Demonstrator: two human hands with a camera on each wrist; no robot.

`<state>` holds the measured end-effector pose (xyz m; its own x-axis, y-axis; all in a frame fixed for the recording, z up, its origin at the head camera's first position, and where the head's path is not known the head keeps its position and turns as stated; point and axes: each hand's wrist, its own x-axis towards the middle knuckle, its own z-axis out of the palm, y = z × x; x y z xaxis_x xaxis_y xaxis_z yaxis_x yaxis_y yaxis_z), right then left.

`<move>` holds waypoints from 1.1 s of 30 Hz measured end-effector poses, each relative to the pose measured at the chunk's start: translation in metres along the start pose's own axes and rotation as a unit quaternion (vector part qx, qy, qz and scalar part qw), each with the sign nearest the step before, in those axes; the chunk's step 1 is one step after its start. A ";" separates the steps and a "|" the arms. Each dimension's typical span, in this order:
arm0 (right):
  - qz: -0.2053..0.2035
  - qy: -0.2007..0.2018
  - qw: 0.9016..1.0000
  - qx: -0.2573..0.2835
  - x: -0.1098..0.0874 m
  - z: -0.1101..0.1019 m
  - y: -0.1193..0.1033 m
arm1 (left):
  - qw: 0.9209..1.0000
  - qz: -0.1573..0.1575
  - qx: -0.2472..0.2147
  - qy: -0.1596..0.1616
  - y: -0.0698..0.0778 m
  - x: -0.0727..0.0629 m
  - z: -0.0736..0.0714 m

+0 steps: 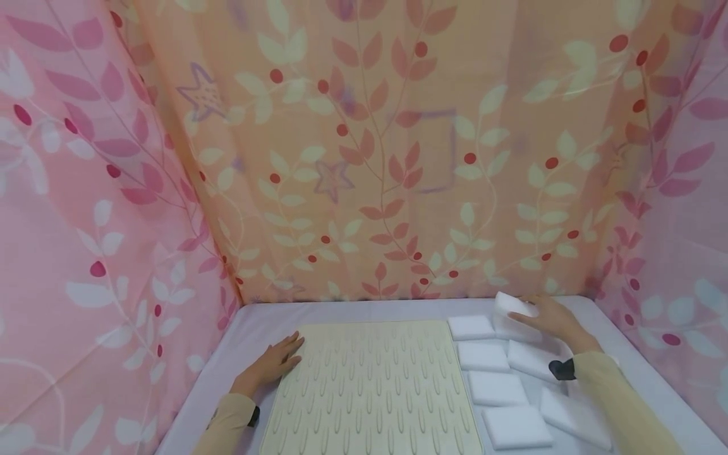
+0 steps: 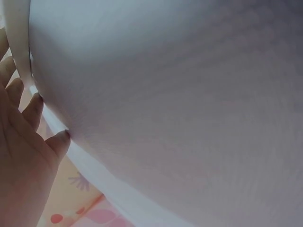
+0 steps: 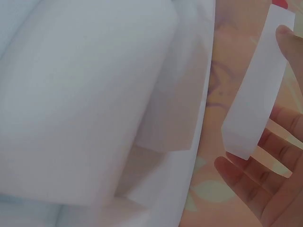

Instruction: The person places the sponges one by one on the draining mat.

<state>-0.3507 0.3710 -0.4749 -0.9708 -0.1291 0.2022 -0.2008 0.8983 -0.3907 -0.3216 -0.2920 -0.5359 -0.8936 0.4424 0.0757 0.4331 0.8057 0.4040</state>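
My right hand [image 1: 554,321] grips a white sponge block [image 1: 509,303] at the far right of the table. In the right wrist view the sponge [image 3: 260,80] appears edge-on, between the thumb and the fingers. Below and left of that hand lie several more white blocks, among them one [image 1: 483,356] beside the mat. A cream mat [image 1: 370,385] with raised oval ridges lies flat in the middle. My left hand [image 1: 272,365] rests at its upper left edge, fingers extended. In the left wrist view this hand [image 2: 23,142] has its fingertips against the pale surface.
A white cloth covers the table [image 1: 347,310]. Floral curtains stand close around it, an orange one [image 1: 375,158] at the back and pink ones [image 1: 102,253] at the sides. The loose blocks sit in two rough columns right of the mat.
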 end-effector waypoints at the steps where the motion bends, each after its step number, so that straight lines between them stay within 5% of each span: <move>1: 0.000 0.001 1.000 0.002 0.001 0.002 -0.002 | 1.000 0.002 0.001 -0.001 0.001 0.000 -0.001; 20: -0.054 0.000 0.998 0.040 0.016 0.027 -0.032 | 1.000 -0.011 -0.012 -0.013 -0.004 0.000 0.004; 26: -0.060 -0.023 0.997 0.032 0.018 0.037 -0.046 | 1.000 -0.005 -0.002 -0.008 -0.005 0.000 0.005; 33: -0.077 0.000 0.997 0.000 0.021 0.047 -0.059 | 1.000 -0.004 -0.009 -0.012 -0.001 0.000 0.003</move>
<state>-0.3654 0.2958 -0.4897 -0.9281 -0.2658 0.2607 -0.3482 0.8674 -0.3555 -0.3220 -0.2914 -0.5394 -0.8936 0.4459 0.0508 0.4241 0.8019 0.4207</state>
